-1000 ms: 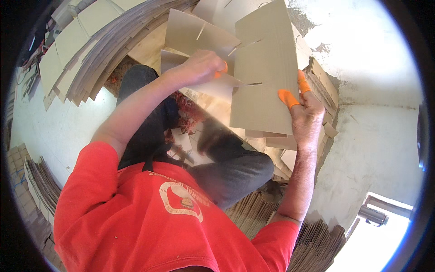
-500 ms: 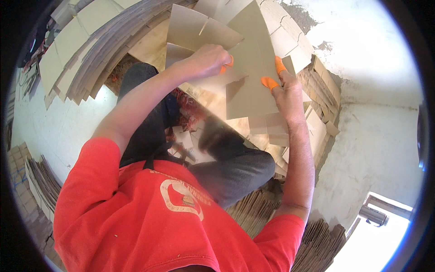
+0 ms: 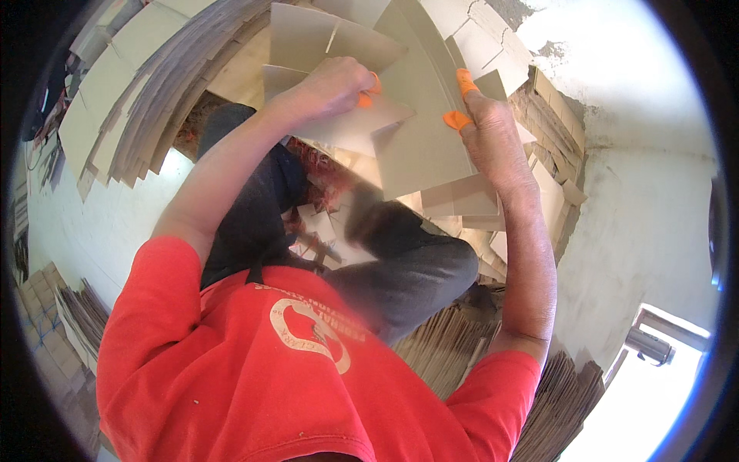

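Observation:
A grey-brown cardboard box blank (image 3: 419,135) with slotted flaps lies before me over a wooden surface and other cardboard. My left hand (image 3: 336,86) is closed at the blank's left flaps, its orange-covered fingertips pinching the board. On the right side, my right hand (image 3: 493,138) grips the blank's edge between thumb and fingers, also in orange fingertip covers. Along that edge a narrow side panel (image 3: 440,48) stands bent up from the main face. The undersides of both grips are hidden.
Fanned flat cardboard pieces (image 3: 127,92) are piled at the left. More cardboard stacks stand on edge by my knee (image 3: 443,343) and at the lower right (image 3: 556,404). A pale wall (image 3: 639,192) rises on the right. Scraps and red strands (image 3: 319,173) lie between my legs.
Both hands have shifted a little farther away, the left hand also leftward. The blank has moved with them, and its right side panel now shows bent up.

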Motion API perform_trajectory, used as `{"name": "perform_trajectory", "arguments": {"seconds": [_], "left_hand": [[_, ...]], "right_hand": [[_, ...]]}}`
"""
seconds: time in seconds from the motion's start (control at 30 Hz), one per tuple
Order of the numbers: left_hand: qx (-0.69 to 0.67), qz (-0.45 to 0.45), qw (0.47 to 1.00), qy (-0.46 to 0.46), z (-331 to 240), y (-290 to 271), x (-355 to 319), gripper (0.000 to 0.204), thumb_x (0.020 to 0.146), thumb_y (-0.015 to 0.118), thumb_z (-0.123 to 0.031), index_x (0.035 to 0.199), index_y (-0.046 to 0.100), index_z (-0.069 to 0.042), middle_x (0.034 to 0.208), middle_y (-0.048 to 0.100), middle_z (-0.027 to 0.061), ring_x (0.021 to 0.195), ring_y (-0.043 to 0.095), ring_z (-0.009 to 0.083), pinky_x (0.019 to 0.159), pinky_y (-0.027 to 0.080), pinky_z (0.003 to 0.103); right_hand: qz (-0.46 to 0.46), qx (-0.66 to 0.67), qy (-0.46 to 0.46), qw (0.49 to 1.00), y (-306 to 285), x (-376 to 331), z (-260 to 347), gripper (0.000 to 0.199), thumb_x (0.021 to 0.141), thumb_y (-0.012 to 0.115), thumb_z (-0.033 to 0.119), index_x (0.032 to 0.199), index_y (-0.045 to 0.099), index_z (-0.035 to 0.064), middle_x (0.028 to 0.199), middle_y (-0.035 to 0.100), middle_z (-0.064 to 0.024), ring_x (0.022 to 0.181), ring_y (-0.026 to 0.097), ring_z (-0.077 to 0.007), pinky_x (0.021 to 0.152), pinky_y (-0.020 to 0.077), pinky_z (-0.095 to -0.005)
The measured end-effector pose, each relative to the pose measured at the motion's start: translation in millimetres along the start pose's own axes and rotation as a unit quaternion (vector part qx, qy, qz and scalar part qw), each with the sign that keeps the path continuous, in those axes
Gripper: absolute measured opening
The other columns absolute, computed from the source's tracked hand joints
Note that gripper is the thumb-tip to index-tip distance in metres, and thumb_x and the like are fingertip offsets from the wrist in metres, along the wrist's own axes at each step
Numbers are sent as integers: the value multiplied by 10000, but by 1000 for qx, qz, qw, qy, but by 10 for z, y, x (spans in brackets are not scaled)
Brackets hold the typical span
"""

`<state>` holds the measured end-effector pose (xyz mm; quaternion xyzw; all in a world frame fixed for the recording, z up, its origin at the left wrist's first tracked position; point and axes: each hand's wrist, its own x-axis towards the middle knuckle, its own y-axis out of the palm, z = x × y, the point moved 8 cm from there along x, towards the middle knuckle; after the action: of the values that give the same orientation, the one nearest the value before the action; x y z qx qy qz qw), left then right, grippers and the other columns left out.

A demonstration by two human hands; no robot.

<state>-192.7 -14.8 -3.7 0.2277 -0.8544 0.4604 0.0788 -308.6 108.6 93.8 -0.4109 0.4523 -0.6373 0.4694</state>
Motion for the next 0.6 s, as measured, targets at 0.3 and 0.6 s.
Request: {"name": "perform_trajectory", "arguments": {"seconds": [0.3, 0.6], "left_hand": [[38, 10, 999, 0, -95, 64, -34, 168, 733, 719, -114, 891, 720, -56, 778, 678, 166, 740, 662, 330, 674, 510, 431], [28, -67, 994, 85, -661, -134, 149, 321, 742, 754, -223, 1002, 687, -48, 871, 644, 170, 799, 637, 344, 701, 495, 430]], "right_hand": [[36, -27, -27, 999, 722, -347, 87, 314, 838, 639, 30, 1148, 626, -18, 846, 643, -238, 745, 657, -348, 641, 501, -418], [8, -61, 333, 941, 11, -877, -867, 427, 780, 743, 419, 870, 683, 6, 761, 675, -206, 707, 681, -297, 650, 523, -415]]}}
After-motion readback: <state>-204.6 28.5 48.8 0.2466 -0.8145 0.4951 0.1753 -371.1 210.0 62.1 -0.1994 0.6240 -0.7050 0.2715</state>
